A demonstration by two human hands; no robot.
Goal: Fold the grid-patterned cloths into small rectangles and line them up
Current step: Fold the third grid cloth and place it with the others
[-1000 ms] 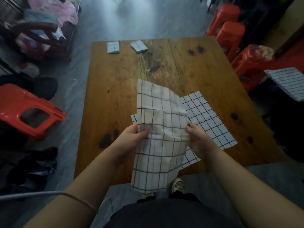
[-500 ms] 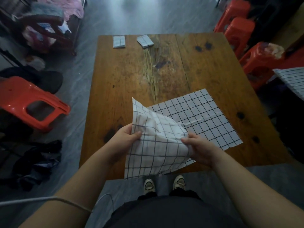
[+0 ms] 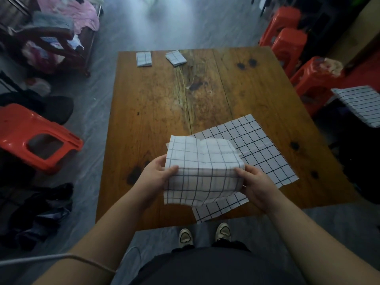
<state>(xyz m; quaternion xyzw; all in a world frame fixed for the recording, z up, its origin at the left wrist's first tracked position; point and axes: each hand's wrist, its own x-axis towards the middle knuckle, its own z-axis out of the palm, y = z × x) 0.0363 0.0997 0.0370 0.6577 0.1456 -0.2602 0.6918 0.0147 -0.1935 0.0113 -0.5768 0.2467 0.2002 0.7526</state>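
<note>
Grid-patterned cloths sit at different stages on and around the table (image 3: 156, 112). Two are already small and lie at its far left end: the first rectangle (image 3: 144, 59) is square to the edge, and the second rectangle (image 3: 176, 58) is near it but turned askew (so the row looks unfinished). The held cloth (image 3: 203, 171) is raised above the near edge, doubled over and puffed, its lower edge hanging loose. The left hand (image 3: 156, 175) has its grip pinching the cloth's left side, thumb on top. The right hand (image 3: 255, 184) pinches the right side the same way. Beneath it, the flat cloth (image 3: 257, 149) lies spread open and slantwise on the table, one corner past the near edge. A further cloth (image 3: 362, 103) with a similar pattern rests off to the right, apart from the table. By my reckoning two are folded, one is at an early fold, and at least one, likely two, are untouched. Straightening the row is left as well.
</note>
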